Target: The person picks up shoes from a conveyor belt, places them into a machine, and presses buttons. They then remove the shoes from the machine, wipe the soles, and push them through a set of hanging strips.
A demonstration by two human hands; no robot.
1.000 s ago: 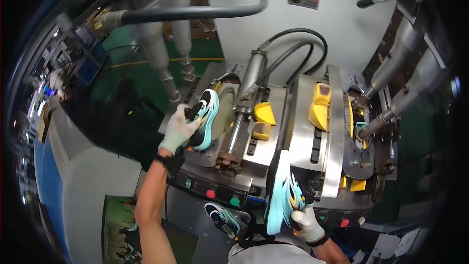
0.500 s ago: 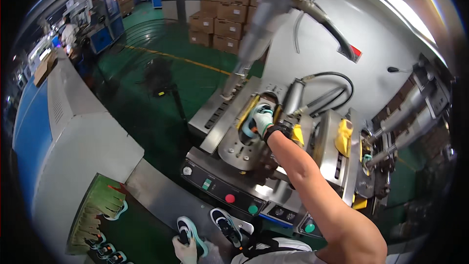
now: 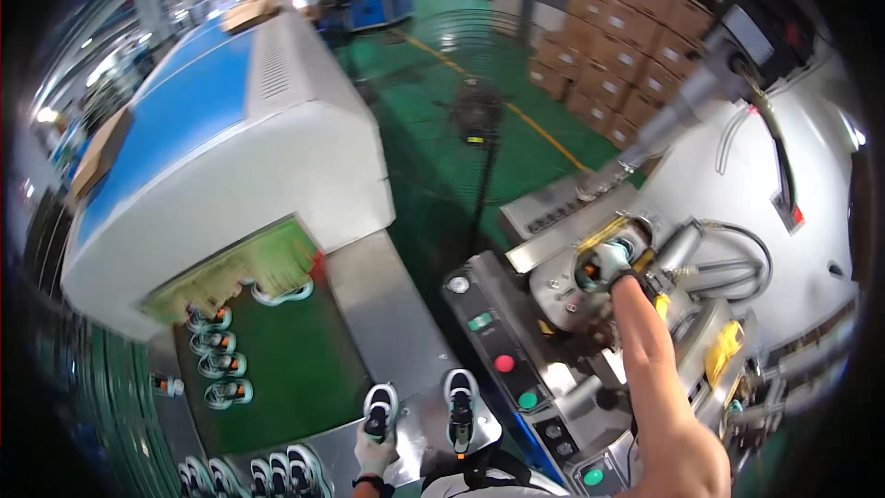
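My left hand (image 3: 376, 455), in a pale glove, grips the heel end of a black-and-white sneaker (image 3: 379, 413) at the edge of the metal ledge. Beside it another dark sneaker (image 3: 461, 410) with a white sole stands by itself on the ledge. Over at the press machine (image 3: 553, 288), my right arm reaches forward. My gloved right hand (image 3: 608, 261) is closed around a sneaker (image 3: 627, 246) sitting in the machine's recess; the hand covers most of that shoe, and only bits of teal and dark upper show.
A green conveyor belt (image 3: 286, 369) carries several sneakers out of a white-and-blue tunnel housing (image 3: 304, 152). More sneakers (image 3: 300, 472) line the near left. The control panel (image 3: 493, 337) has coloured buttons. A standing fan (image 3: 477, 111) and stacked cartons (image 3: 627, 28) are beyond.
The view has swung left, bringing the conveyor and its sneakers into sight. My left hand still holds its sneaker by the ledge, and my right hand stays on the sneaker in the machine.
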